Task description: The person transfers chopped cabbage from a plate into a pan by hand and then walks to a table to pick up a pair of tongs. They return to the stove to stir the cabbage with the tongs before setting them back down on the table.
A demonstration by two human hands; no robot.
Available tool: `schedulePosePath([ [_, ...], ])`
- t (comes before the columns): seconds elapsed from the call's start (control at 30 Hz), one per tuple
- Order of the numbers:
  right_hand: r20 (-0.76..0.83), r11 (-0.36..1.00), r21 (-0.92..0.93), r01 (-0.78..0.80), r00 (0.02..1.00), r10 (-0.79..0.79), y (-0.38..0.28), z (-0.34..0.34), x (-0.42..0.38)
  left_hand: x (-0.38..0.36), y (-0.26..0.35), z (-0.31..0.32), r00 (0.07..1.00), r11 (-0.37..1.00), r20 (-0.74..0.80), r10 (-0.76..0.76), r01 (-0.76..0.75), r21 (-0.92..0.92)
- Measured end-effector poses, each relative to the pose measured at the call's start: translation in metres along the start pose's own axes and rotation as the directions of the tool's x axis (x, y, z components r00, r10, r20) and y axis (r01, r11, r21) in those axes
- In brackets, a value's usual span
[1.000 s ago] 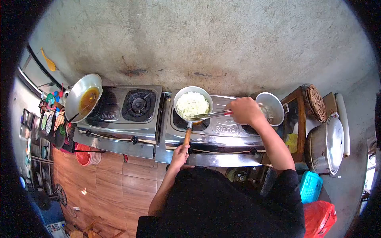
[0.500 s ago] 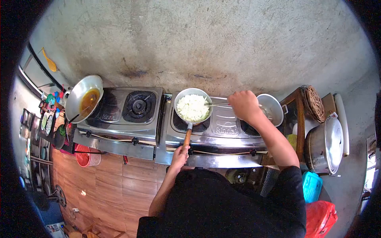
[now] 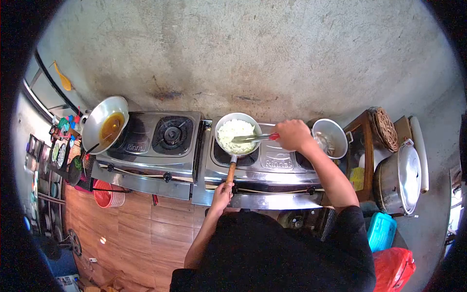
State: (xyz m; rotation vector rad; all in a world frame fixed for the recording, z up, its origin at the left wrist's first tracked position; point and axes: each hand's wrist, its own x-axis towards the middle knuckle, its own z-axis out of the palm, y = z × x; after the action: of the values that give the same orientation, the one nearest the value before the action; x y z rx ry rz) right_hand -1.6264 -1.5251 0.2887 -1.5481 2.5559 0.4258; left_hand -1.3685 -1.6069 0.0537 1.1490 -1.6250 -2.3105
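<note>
Our right hand (image 3: 293, 135) grips tongs (image 3: 258, 138), pointing left into the saucepan (image 3: 237, 115); our left hand (image 3: 222, 196) wraps its wooden handle (image 3: 230, 173).

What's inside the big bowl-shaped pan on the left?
The wide pan holds some brown liquid. You can't see the pan's bottom beneath it.

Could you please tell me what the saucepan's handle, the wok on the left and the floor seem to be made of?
The saucepan's handle looks like wood: warm brown, smooth, fairly matte.
The wok looks like bare metal, probably aluminium, with a silvery-grey sheen.
The floor shows glossy wood-look panels; tile or laminate, I cannot tell.
</note>
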Motion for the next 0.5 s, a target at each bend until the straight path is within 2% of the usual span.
schedulePosePath([
  [0.17,-0.018,0.998,-0.055,-0.006,1.000,0.005,-0.001,-0.018,-0.012,0.001,-0.004,-0.001,1.000,1.000,0.024,-0.005,0.005,-0.019],
  [0.23,0.040,0.998,0.005,0.056,0.998,-0.056,-0.009,-0.018,-0.013,0.001,-0.002,0.001,1.000,1.000,0.012,-0.002,0.002,-0.029],
  [0.33,-0.034,0.997,0.009,0.074,0.997,-0.073,-0.005,0.025,0.003,0.001,-0.002,0.000,1.000,0.999,0.016,-0.020,0.021,-0.030],
  [0.37,0.008,0.999,-0.017,0.032,0.999,-0.032,0.000,0.030,0.006,0.001,-0.003,-0.001,1.000,0.999,0.022,-0.006,0.007,-0.044],
  [0.5,-0.045,0.996,-0.090,0.000,0.999,-0.004,0.003,0.008,-0.005,0.000,-0.001,0.001,0.999,0.998,0.023,-0.025,0.026,-0.054],
])
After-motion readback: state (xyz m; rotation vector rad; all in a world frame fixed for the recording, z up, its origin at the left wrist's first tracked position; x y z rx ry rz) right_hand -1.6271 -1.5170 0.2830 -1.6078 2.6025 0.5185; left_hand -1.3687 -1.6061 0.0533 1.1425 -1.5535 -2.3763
